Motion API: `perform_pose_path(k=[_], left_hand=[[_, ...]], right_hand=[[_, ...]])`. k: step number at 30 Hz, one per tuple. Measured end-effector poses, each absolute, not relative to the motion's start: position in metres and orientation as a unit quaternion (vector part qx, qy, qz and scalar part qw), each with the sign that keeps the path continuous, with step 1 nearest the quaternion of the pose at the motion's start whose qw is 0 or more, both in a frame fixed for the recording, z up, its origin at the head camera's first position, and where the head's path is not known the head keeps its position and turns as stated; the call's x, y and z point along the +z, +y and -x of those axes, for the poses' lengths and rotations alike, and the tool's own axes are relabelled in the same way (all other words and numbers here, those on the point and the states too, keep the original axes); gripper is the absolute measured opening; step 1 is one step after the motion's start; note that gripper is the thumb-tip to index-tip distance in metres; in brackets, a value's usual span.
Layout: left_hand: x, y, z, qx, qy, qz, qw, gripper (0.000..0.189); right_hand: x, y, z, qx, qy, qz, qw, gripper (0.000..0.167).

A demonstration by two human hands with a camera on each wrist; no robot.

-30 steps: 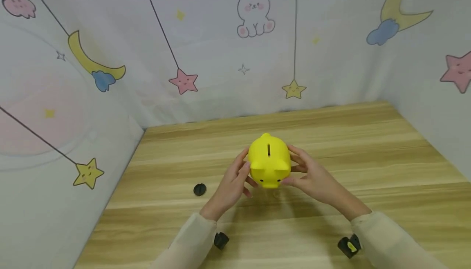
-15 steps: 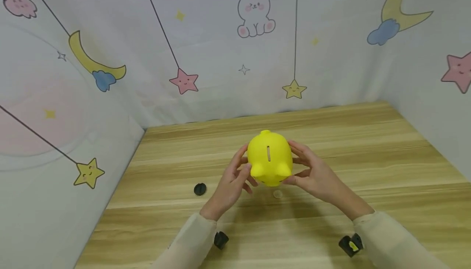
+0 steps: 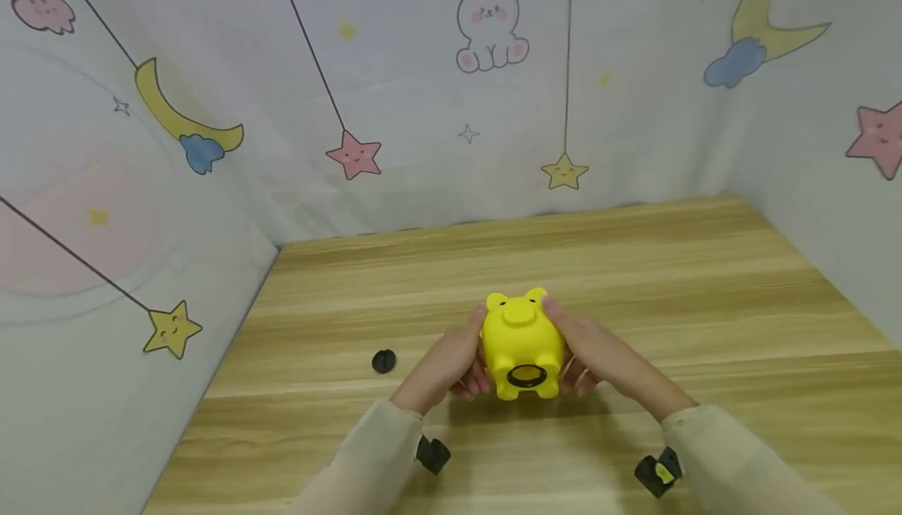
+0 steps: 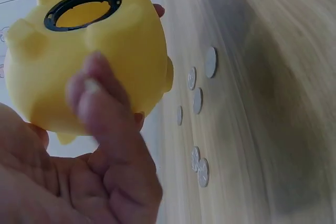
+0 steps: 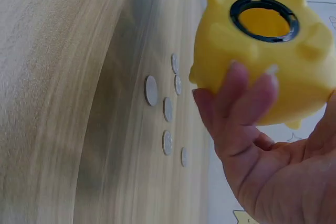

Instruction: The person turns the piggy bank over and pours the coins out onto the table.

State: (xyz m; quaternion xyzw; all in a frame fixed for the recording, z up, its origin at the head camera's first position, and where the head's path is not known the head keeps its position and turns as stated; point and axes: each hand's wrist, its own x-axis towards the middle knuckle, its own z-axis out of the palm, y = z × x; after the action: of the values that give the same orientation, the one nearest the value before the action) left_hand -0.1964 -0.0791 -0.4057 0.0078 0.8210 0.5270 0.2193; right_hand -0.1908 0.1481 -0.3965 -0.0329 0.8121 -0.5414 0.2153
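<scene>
A yellow piggy bank (image 3: 520,339) is held up between both hands, tilted back so its snout points up and its underside faces me. In that underside is a round opening with a black ring (image 5: 236,18), and the yellow inside shows through it. My left hand (image 3: 451,358) grips its left side, thumb up by the head and fingers curled beneath. Opposite it, my right hand (image 3: 595,351) grips the other side in the same way. Several silver coins (image 4: 211,62) lie on the table below the bank, seen in both wrist views but hidden in the head view.
A round black cap (image 3: 384,361) lies on the wooden table (image 3: 317,288) to the left of my left hand. Black wrist devices (image 3: 433,455) show under both sleeves. A white cloth backdrop (image 3: 423,92) with printed stars and rabbits stands around the table's back and sides.
The piggy bank has turned in my hands: its slotted back faced up before, and now its snout and open underside show. Both hands have rotated with it and come slightly nearer.
</scene>
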Motion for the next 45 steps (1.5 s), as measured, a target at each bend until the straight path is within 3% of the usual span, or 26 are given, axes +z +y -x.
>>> perform_pose_path(k=[5, 9, 15, 26, 38, 45], left_hand=[[-0.411, -0.085, 0.199, 0.577, 0.788, -0.045, 0.208, 0.068], [-0.413, -0.086, 0.198, 0.62, 0.758, -0.085, 0.185, 0.054], [-0.416, -0.085, 0.199, 0.651, 0.731, -0.12, 0.163, 0.058], [-0.413, -0.089, 0.199, 0.653, 0.731, -0.142, 0.141, 0.053], [-0.405, -0.095, 0.2, 0.657, 0.713, -0.233, 0.083, 0.055], [-0.405, -0.096, 0.201, 0.657, 0.711, -0.238, 0.08, 0.057]], right_hand=[[-0.399, 0.157, 0.196, -0.567, 0.791, 0.093, 0.208, 0.069], [-0.401, 0.165, 0.198, -0.578, 0.787, 0.131, 0.17, 0.078], [-0.403, 0.172, 0.195, -0.599, 0.769, 0.185, 0.123, 0.091], [-0.405, 0.166, 0.196, -0.622, 0.746, 0.215, 0.098, 0.09], [-0.409, 0.16, 0.189, -0.528, 0.789, 0.301, -0.091, 0.098], [-0.41, 0.159, 0.189, -0.511, 0.79, 0.317, -0.12, 0.099]])
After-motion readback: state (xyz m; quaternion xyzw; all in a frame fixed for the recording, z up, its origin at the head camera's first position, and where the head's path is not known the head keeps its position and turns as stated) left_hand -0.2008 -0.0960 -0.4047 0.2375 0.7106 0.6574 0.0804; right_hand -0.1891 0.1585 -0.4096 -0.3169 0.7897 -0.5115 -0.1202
